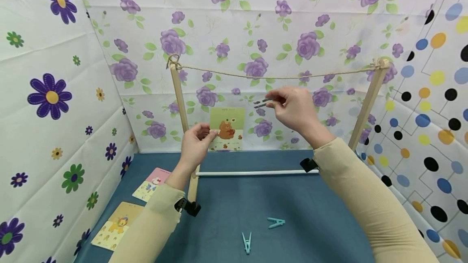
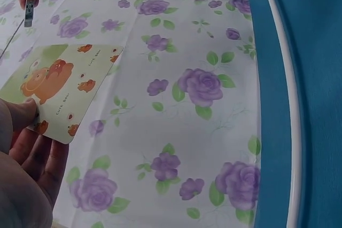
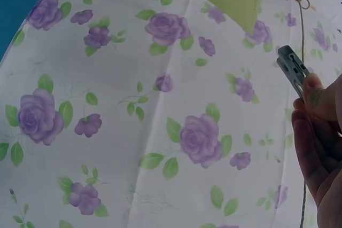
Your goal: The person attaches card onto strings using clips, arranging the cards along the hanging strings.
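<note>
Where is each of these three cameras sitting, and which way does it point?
Head: worn on the head, looking forward and down at the string on wooden posts; both hands and sleeves show.
Left wrist: looks past the left hand pinching the green bear card.
Right wrist: looks past the right hand pinching the grey clothespin.
Shared: all three show card and clothespin.

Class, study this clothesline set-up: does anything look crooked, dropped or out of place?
Two things stand out. The right post of the frame leans inward, so the string sags between the posts. Two teal pegs lie loose on the blue table, and two cards sit unhung at its left edge.
</note>
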`<state>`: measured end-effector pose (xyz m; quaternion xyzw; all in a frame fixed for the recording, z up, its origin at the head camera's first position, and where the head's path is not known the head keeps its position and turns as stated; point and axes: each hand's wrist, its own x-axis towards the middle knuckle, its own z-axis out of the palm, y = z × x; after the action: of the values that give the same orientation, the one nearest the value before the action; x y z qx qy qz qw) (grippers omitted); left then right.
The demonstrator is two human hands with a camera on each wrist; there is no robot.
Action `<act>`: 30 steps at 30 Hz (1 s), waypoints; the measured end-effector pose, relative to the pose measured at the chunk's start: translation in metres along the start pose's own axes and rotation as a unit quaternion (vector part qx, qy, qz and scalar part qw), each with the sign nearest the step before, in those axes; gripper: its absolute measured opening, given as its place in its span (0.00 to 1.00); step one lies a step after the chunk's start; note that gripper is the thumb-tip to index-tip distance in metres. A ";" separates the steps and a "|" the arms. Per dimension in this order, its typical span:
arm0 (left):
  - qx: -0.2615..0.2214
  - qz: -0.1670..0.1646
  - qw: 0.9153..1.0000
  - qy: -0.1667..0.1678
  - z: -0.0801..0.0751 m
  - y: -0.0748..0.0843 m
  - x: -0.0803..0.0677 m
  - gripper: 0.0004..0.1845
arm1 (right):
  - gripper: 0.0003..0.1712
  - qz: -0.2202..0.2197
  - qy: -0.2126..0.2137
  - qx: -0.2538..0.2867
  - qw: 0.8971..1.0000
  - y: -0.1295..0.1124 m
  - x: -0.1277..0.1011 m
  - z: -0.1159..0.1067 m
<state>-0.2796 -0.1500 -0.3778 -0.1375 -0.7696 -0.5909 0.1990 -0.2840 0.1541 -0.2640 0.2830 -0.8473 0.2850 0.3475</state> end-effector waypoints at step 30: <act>-0.031 0.008 0.999 0.017 -0.007 0.026 0.028 0.10 | 0.04 -0.011 0.021 0.020 1.000 -0.014 0.045 -0.005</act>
<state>-0.2921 -0.1502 -0.3407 -0.1399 -0.7461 -0.6154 0.2123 -0.2995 0.1352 -0.2234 0.2932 -0.8308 0.3036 0.3629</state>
